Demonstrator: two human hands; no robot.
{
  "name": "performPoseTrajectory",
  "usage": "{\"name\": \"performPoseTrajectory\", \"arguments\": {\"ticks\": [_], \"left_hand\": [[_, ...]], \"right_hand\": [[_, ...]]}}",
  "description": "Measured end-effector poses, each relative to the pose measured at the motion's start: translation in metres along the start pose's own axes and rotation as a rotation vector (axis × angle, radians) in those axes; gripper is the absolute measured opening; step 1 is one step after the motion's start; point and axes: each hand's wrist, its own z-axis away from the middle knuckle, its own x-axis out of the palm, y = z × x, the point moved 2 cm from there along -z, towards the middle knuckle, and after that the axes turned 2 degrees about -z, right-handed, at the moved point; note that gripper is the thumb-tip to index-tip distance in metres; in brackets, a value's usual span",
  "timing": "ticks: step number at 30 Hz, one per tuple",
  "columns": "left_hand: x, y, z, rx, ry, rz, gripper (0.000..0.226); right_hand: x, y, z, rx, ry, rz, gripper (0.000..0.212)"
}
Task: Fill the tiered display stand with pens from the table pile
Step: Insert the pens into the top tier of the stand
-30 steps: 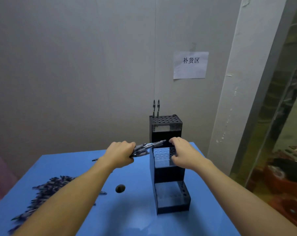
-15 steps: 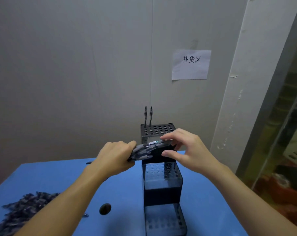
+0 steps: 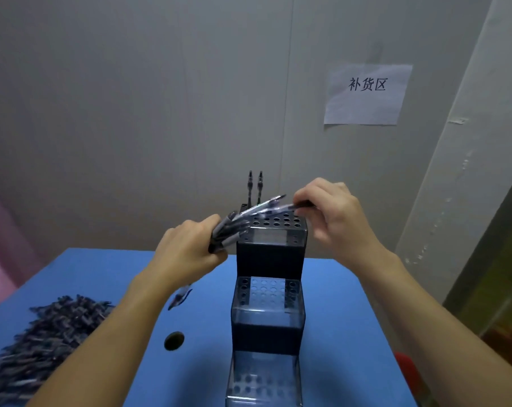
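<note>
Blue table (image 3: 351, 304), black tiered display stand (image 3: 268, 309) standing at centre, heap of pens (image 3: 40, 339) at left, one loose pen (image 3: 180, 296), dark round hole (image 3: 174, 340)

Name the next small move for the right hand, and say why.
Probably tip the pen upright and lower it into an open hole of the top tier: the right hand pinches it just above there, and only two pens stand there.

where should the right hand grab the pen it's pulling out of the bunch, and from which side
Probably near the pen's free end, coming from the right and above, as the right hand pinches it now. The bunch of pens fans out from the left hand's grip, so only the far tips are spread apart; nearer the fist the barrels crowd together.
</note>
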Motion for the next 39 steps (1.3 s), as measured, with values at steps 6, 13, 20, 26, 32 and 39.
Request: {"name": "performPoseTrajectory", "arguments": {"ticks": [6,13,20,26,32,39], "left_hand": [[0.000,-0.020,-0.016,-0.192,0.092,0.473,0.019],[0.011,-0.031,-0.033,-0.285,0.118,0.653,0.018],[0.027,-0.053,-0.040,-0.409,0.167,0.784,0.025],[0.022,-0.063,-0.041,-0.424,0.188,0.815,0.023],[0.018,-0.063,-0.043,-0.407,0.194,0.818,0.025],[0.023,-0.061,-0.045,-0.413,0.195,0.840,0.022]], "right_hand": [[0.017,0.034,-0.010,0.590,0.004,-0.503,0.038],[0.057,0.051,-0.037,0.928,0.156,-0.917,0.019],[0.084,0.045,-0.060,0.962,0.231,-0.605,0.010],[0.091,0.041,-0.060,0.887,0.154,-0.304,0.010],[0.085,0.041,-0.064,0.808,0.144,-0.134,0.015],[0.092,0.035,-0.063,0.851,-0.080,-0.032,0.021]]}}
